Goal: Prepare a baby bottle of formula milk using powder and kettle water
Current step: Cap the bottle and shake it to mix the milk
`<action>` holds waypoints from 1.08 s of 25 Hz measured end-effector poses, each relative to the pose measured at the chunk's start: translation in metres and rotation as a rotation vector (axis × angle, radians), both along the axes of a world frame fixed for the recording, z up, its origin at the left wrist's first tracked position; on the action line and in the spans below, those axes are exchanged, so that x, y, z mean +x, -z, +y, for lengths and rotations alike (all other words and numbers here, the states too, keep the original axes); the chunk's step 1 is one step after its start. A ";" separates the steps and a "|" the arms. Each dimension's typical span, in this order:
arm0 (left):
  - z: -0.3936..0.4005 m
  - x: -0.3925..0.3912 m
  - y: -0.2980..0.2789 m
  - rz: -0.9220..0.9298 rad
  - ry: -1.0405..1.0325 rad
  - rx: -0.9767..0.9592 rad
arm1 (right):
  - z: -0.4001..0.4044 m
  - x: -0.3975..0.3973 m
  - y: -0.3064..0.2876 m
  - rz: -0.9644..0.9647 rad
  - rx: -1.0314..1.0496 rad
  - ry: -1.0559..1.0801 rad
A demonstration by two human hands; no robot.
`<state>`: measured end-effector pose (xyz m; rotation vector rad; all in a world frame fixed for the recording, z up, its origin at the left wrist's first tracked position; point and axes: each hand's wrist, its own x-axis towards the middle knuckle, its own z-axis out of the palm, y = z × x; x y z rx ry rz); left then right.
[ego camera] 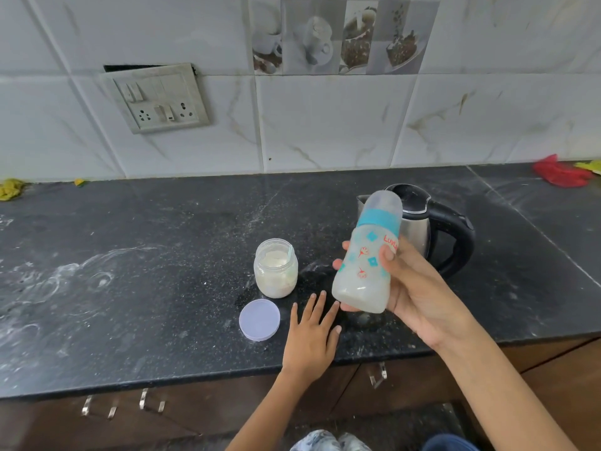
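My right hand (419, 294) grips a capped baby bottle (367, 255) with a teal ring, held tilted above the counter; milky liquid fills its lower part. Behind it stands a steel kettle (422, 229) with a black lid and handle. To the left, an open jar of white powder (276, 268) has a scoop handle sticking out of it. The jar's lilac lid (259, 319) lies flat in front of it. My left hand (312, 333) rests flat on the black counter (146, 271), fingers spread, just right of the lid.
Powder smears mark the counter at the left. A switchboard (159, 99) with sockets hangs on the tiled wall. A red cloth (559, 174) lies at the back right and yellow scraps (11, 188) at the back left. Drawers with metal handles (97, 410) run below the counter edge.
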<state>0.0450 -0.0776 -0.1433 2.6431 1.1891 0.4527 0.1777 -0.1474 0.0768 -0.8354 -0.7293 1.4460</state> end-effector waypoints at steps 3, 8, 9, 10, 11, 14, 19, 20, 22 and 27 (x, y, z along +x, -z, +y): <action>0.001 0.000 0.002 -0.025 0.003 0.002 | 0.004 -0.003 0.014 -0.005 0.009 0.122; 0.000 -0.001 0.000 -0.097 0.023 0.028 | 0.005 -0.006 0.026 -0.068 0.046 0.108; 0.001 -0.001 0.000 -0.061 0.006 0.026 | 0.008 -0.003 0.025 -0.063 0.067 0.155; 0.001 0.000 0.000 -0.046 -0.005 0.029 | 0.009 -0.002 0.025 -0.065 0.073 0.175; 0.001 0.000 0.003 -0.058 0.004 0.032 | 0.008 -0.004 0.027 -0.084 0.053 0.155; 0.001 -0.002 0.008 -0.111 0.044 0.032 | 0.008 -0.012 0.031 -0.154 0.015 0.070; 0.002 0.000 0.007 -0.147 0.031 0.040 | 0.012 -0.009 0.035 -0.051 0.026 0.106; 0.002 -0.001 0.008 -0.193 0.044 0.014 | 0.010 -0.012 0.036 -0.091 0.021 0.058; 0.002 -0.003 0.007 -0.161 0.022 0.031 | 0.013 -0.008 0.040 -0.040 0.039 0.089; 0.002 -0.001 0.011 -0.205 0.040 0.040 | 0.008 -0.009 0.043 -0.097 0.021 0.053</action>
